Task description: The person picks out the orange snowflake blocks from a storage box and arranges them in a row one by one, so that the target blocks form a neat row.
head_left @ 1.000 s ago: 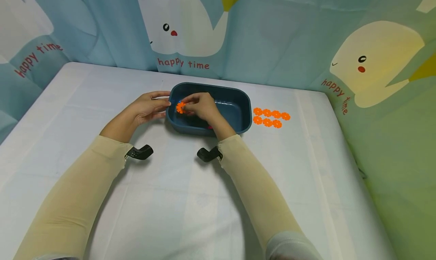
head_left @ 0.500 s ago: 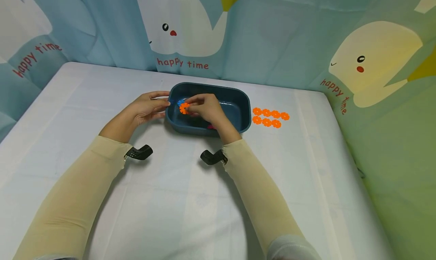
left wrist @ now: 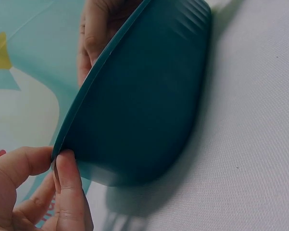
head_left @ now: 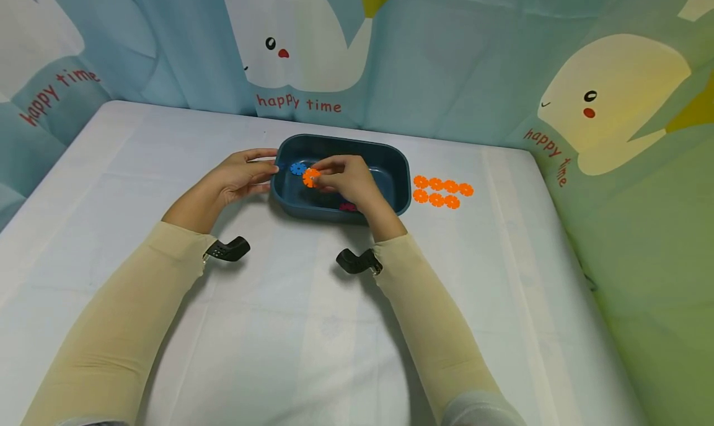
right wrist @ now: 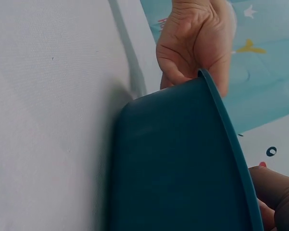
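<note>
My right hand (head_left: 351,179) pinches an orange snowflake disc (head_left: 310,177), a round notched plastic piece, over the left part of a dark teal box (head_left: 398,165). A blue snowflake disc (head_left: 298,168) shows inside the box, just left of the orange one. Pink pieces (head_left: 348,207) lie by its near wall, partly hidden. My left hand (head_left: 245,175) holds the box's left end, thumb at the rim and fingers at the outside. In the left wrist view the left fingers (left wrist: 69,192) meet the box rim; the right wrist view hides the disc.
Right of the box, several orange snowflake discs (head_left: 436,184) lie in two rows on the white-covered table (head_left: 312,327). A blue curtain (head_left: 446,60) printed with whales hangs behind the table and along its sides.
My right hand has moved a little to the right with the orange disc, uncovering the blue disc and more of the pink pieces. My left hand stays at the box's left end.
</note>
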Available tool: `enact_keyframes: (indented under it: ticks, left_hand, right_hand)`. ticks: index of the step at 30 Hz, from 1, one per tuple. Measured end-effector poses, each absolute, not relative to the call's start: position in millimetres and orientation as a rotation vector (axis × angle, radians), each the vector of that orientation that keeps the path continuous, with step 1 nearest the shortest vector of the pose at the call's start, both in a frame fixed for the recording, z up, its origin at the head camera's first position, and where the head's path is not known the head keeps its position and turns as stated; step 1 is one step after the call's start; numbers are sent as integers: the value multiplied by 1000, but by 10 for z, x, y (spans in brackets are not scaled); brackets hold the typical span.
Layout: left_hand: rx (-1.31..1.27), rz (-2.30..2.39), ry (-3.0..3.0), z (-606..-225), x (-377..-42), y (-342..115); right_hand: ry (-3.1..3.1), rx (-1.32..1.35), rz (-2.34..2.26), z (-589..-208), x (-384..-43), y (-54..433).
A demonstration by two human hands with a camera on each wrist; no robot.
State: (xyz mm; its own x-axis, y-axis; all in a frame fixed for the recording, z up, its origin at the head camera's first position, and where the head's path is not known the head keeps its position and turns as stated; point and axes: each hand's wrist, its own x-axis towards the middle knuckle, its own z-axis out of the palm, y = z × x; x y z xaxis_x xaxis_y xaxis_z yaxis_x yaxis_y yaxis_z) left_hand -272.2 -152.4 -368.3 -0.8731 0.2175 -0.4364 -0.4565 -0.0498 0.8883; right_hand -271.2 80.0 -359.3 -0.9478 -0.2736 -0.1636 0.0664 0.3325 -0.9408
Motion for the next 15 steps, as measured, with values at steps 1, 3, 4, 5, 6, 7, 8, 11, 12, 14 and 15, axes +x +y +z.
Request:
enact_keyframes:
  ticks: [1, 3, 4, 5, 6, 7, 8, 11, 12, 14, 15]
  left_hand:
    - [-254, 1972, 1779, -3683, -2721, -1524]
    - [-257, 1973, 1780, -3678, -2719, -1521]
    - [-258, 1972, 1782, -3678, -2719, -1521]
    - [-260, 1973, 1783, -3677, -2719, -1521]
    - [-261, 1974, 1781, -3677, -2718, -1521]
    - [-262, 1973, 1782, -3677, -2719, -1521]
    - [-262, 1973, 1782, -3676, -2720, -1522]
    - [-259, 1975, 1780, -3677, -2722, -1523]
    - [-258, 1976, 1780, -3676, -2721, -1522]
    - [-257, 1977, 1783, -3676, -2721, -1520]
    - [-256, 1977, 1785, -3678, -2720, -1520]
  right_hand:
    - [2308, -184, -1656, -3591, -2707, 811]
    - [2311, -177, -1658, -3595, -2702, 836]
    - [2311, -174, -1660, -3596, -2699, 847]
    - [2311, -172, -1661, -3597, -2696, 860]
    - [2309, -166, -1664, -3597, -2693, 872]
    - [2310, -161, -1664, -3596, -2688, 885]
    - [2312, -156, -1663, -3595, -2683, 897]
    - [2319, -148, -1665, -3589, -2666, 933]
    - [2320, -143, -1666, -3588, -2661, 944]
    - [2327, -137, -1667, -3586, -2651, 965]
    - [2328, -131, -1670, -3586, -2645, 976]
